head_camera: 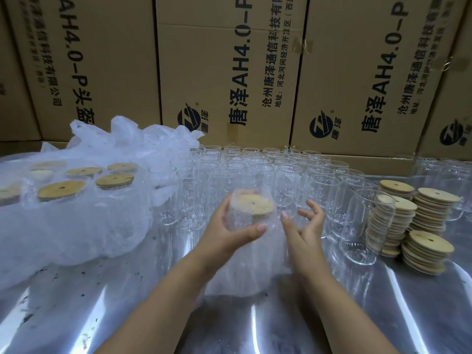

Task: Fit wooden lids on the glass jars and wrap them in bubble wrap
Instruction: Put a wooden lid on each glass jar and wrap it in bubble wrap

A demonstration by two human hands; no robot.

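From my remote view, the left hand (231, 227) curls its fingers and thumb round a lidded jar (241, 217) held above the shiny table (102, 302), centre frame, with bubble wrap (255, 267) round it and trailing down. The right hand (305, 227) is just beside the jar, fingers spread and loosely bent, and I cannot tell if they touch the wrap. Rows of empty jars (258, 169) stand behind, stacks of lids (425, 221) lie to the right, wrapped jars (76, 192) sit to the left, and boxes (229, 72) line the back.
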